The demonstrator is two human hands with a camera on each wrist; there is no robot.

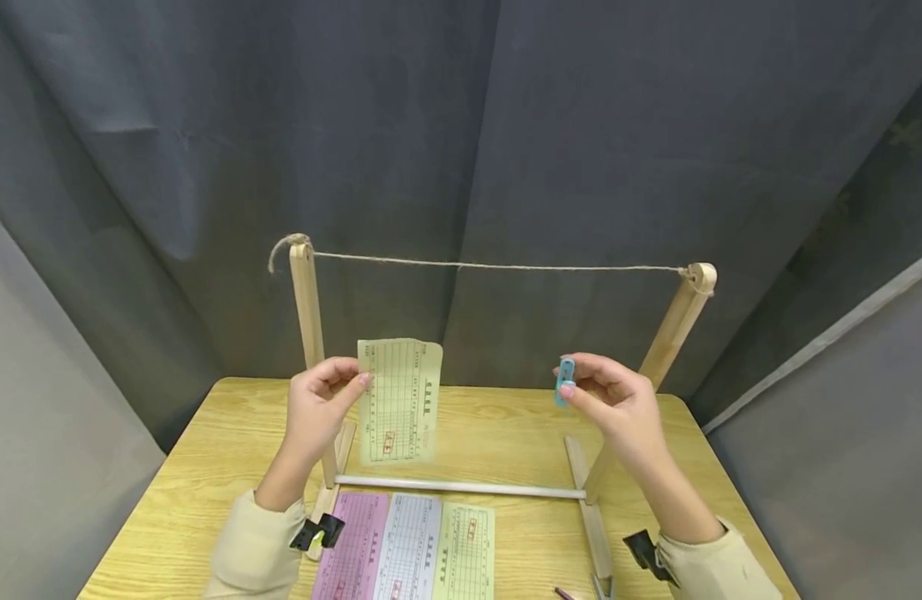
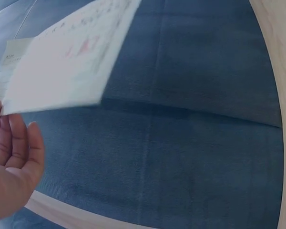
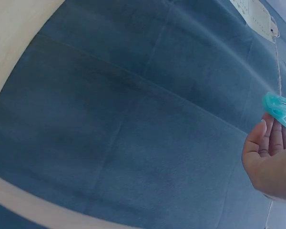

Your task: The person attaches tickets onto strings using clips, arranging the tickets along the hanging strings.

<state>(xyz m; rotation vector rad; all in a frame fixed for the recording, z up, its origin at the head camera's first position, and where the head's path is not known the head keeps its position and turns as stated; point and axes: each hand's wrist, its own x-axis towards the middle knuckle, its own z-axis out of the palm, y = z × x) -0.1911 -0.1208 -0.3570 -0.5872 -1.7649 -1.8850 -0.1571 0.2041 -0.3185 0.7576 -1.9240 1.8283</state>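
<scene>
My left hand (image 1: 320,406) pinches a pale yellow-green printed form (image 1: 401,400) by its left edge, between thumb and fingers. The form hangs upright below the string, its printed lines running sideways. In the left wrist view the same form (image 2: 62,67) stretches away from the fingertips. Across from it, my right hand (image 1: 618,400) pinches a small light-blue clothespin (image 1: 564,382) between thumb and fingers. The right wrist view shows the clothespin (image 3: 279,109) at the fingertips. Above both hands a thin twine string (image 1: 491,267) runs between two wooden posts.
The left post (image 1: 307,308) and right post (image 1: 674,333) stand on wooden feet, joined by a white rod (image 1: 461,486). On the table (image 1: 206,467) lie a pink form (image 1: 356,542), a white form (image 1: 412,546) and a yellow-green form (image 1: 464,554). A dark curtain (image 1: 401,125) hangs behind.
</scene>
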